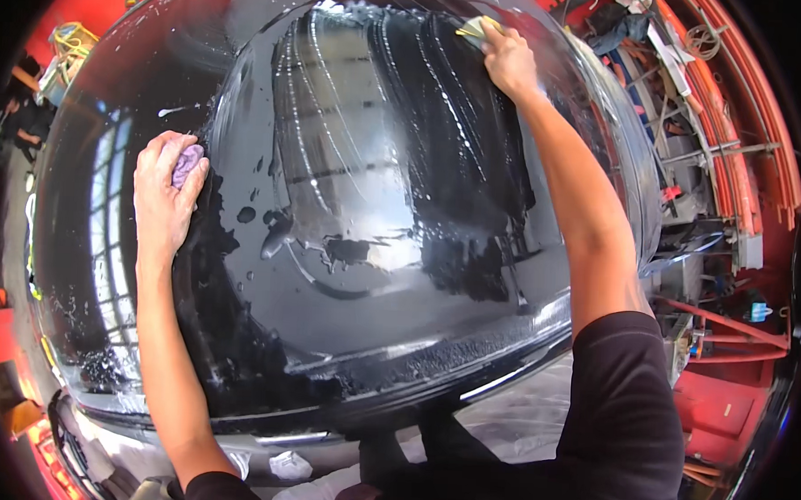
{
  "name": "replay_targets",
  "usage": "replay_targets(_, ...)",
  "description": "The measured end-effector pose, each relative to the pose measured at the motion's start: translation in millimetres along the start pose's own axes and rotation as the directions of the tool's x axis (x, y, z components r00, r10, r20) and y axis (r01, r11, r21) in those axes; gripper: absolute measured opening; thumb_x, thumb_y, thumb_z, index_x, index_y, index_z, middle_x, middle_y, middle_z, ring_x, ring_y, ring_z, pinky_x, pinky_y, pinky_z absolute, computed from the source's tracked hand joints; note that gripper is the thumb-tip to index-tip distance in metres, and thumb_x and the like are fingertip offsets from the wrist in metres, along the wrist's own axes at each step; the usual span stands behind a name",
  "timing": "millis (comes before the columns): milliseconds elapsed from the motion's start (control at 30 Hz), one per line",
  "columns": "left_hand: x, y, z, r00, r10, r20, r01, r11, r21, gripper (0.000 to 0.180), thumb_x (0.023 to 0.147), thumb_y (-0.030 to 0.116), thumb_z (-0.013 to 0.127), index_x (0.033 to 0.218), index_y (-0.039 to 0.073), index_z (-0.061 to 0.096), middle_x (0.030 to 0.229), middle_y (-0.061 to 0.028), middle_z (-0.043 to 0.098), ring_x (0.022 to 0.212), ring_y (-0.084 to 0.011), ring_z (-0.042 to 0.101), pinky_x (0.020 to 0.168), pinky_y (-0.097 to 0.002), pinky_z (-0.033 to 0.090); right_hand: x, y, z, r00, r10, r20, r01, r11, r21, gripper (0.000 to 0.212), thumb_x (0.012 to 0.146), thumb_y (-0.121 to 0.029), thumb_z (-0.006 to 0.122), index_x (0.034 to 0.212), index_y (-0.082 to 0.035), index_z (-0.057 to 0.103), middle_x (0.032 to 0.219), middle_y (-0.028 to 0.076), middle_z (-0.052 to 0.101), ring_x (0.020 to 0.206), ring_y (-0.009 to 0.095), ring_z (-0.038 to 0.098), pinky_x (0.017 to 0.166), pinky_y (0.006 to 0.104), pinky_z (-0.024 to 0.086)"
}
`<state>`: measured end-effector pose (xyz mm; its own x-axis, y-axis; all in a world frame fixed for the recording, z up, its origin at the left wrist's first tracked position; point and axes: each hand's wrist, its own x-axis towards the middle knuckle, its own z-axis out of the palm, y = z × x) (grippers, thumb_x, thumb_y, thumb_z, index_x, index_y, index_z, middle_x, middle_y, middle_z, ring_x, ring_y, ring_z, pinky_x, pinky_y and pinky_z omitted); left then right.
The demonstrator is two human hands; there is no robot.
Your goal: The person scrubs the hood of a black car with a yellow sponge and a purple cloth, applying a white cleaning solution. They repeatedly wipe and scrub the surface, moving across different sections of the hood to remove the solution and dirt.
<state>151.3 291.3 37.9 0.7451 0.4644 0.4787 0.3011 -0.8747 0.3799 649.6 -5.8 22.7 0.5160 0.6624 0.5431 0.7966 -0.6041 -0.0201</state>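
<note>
A large glossy black car panel, wet and streaked with soapy water, fills the view. My left hand rests on its left side, fingers closed around a small purple pad. My right hand reaches to the far upper part of the panel and presses a yellowish sponge against the surface, with white foam streaks trailing below it. Both arms stretch across the panel from the lower edge of the view.
Red metal framing and workshop equipment stand to the right of the panel. Another person is at the far left by a red wall. Crumpled white sheeting lies on the floor below the panel's near edge.
</note>
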Motion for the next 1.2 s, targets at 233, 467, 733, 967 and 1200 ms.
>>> replay_targets(233, -24.3, 39.8, 19.6, 0.977, -0.206, -0.060, 0.213, 0.901, 0.379, 0.036, 0.103, 0.033, 0.068, 0.134, 0.014, 0.069, 0.145, -0.0157, 0.058, 0.137, -0.0389, 0.054, 0.117, -0.0638, 0.039, -217.6, -36.2, -146.2, 0.975, -0.162, 0.152, 0.119, 0.959, 0.258, 0.065, 0.088, 0.003, 0.071, 0.152, -0.009, 0.062, 0.141, 0.029, 0.058, 0.130, 0.048, 0.058, 0.112, 0.0511, 0.047)
replay_targets(467, -2.8, 69.7, 40.4, 0.977, -0.213, -0.017, 0.205, 0.913, 0.353, 0.039, 0.106, 0.037, 0.064, 0.139, 0.016, 0.068, 0.149, -0.0161, 0.057, 0.142, -0.0378, 0.051, 0.123, -0.0622, 0.031, 9.7, 16.3, -8.2, 0.990, -0.127, 0.054, 0.121, 0.988, 0.099, 0.052, 0.096, -0.011, 0.067, 0.147, -0.016, 0.063, 0.121, 0.025, 0.064, 0.106, 0.045, 0.064, 0.093, 0.0548, 0.053)
replay_targets(733, -9.9, 49.4, 21.3, 0.976, -0.219, 0.003, 0.205, 0.917, 0.342, 0.040, 0.103, 0.036, 0.068, 0.138, 0.016, 0.070, 0.149, -0.0143, 0.057, 0.141, -0.0360, 0.051, 0.121, -0.0595, 0.033, -197.6, -12.5, -134.0, 0.944, -0.254, 0.208, 0.186, 0.936, 0.300, 0.069, 0.093, -0.003, 0.068, 0.160, -0.014, 0.054, 0.146, 0.028, 0.056, 0.128, 0.049, 0.058, 0.112, 0.0507, 0.047)
replay_targets(967, 14.8, 59.2, 47.8, 0.993, -0.121, -0.008, 0.118, 0.948, 0.296, 0.037, 0.104, 0.032, 0.066, 0.136, 0.014, 0.070, 0.147, -0.0131, 0.059, 0.138, -0.0349, 0.054, 0.119, -0.0526, 0.036, 15.8, 26.0, -3.8, 0.979, -0.192, 0.074, 0.187, 0.980, 0.062, 0.048, 0.100, -0.021, 0.065, 0.147, -0.013, 0.062, 0.118, 0.021, 0.067, 0.108, 0.046, 0.066, 0.094, 0.0546, 0.055)
replay_targets(1200, 6.6, 45.6, 28.2, 0.991, -0.137, -0.008, 0.132, 0.940, 0.314, 0.037, 0.103, 0.032, 0.068, 0.135, 0.012, 0.071, 0.146, -0.0144, 0.060, 0.137, -0.0360, 0.055, 0.118, -0.0525, 0.036, -142.3, -29.7, -109.9, 0.959, -0.251, 0.134, 0.214, 0.946, 0.244, 0.062, 0.092, -0.003, 0.071, 0.152, -0.012, 0.061, 0.133, 0.026, 0.062, 0.116, 0.046, 0.064, 0.103, 0.0511, 0.052)
